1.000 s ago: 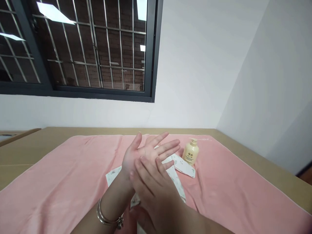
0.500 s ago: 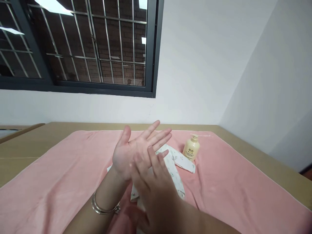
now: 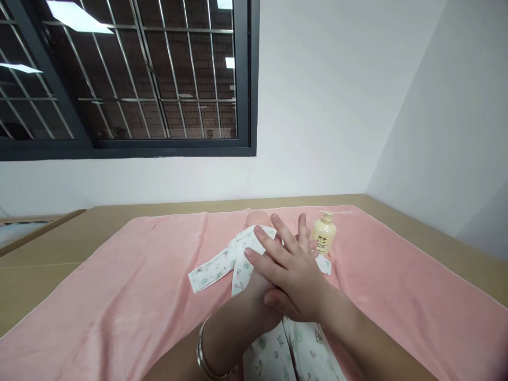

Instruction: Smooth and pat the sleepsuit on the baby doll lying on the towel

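One hand-rub seems partway done: the right hand [image 3: 297,275], fingers spread, covers the left hand [image 3: 256,300], whose grip I cannot tell, with patterned clothes [image 3: 242,263] below and the pump bottle [image 3: 324,233] standing beyond.

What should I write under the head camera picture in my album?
Right hand against left hand above patterned white clothes on a pink blanket, with a yellow pump bottle beyond.
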A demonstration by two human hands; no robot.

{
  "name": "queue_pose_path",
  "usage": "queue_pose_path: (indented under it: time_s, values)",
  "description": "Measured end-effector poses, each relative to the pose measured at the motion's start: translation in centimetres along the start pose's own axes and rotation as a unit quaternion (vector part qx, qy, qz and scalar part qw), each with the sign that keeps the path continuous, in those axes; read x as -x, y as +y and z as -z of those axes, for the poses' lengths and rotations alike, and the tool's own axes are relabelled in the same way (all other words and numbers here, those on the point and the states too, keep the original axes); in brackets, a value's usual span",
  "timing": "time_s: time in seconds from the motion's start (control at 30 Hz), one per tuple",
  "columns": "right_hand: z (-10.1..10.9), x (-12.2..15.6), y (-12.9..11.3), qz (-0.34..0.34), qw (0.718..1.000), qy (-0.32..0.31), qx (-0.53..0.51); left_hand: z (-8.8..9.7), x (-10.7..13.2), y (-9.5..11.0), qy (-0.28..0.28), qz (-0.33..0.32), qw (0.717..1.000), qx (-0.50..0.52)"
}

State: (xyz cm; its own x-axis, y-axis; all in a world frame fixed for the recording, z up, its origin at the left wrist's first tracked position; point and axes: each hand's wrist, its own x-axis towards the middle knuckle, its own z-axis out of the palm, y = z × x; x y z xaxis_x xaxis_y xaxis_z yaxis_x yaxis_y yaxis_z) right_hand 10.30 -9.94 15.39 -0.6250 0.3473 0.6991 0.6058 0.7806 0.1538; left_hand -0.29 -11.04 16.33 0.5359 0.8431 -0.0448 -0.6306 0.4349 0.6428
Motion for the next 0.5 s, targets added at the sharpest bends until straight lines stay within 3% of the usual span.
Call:
queue_pose_path:
  time_s: [0.13, 0.27, 0.37, 0.5]
  values:
    - [0.8, 0.1, 0.0, 0.001, 1.0, 0.017, 0.015, -0.6, 2.5, 1.1, -0.044, -0.022, 0.997, -0.051]
    - [0.3, -0.3, -0.5, -0.02, 0.999, 0.019, 0.035, -0.2, 3.2, 3.7, -0.11, -0.011, 0.993, -0.037]
    - [-1.3, -0.6, -1.2, -0.035, 0.999, 0.002, 0.025, 0.8, 2.3, 6.0, -0.049, -0.081, 0.995, -0.036]
    - [-3.4, -0.5, -1.8, -0.004, 0.996, -0.015, -0.091, 3.1, -0.3, 8.0, 0.032, -0.214, 0.974, -0.061]
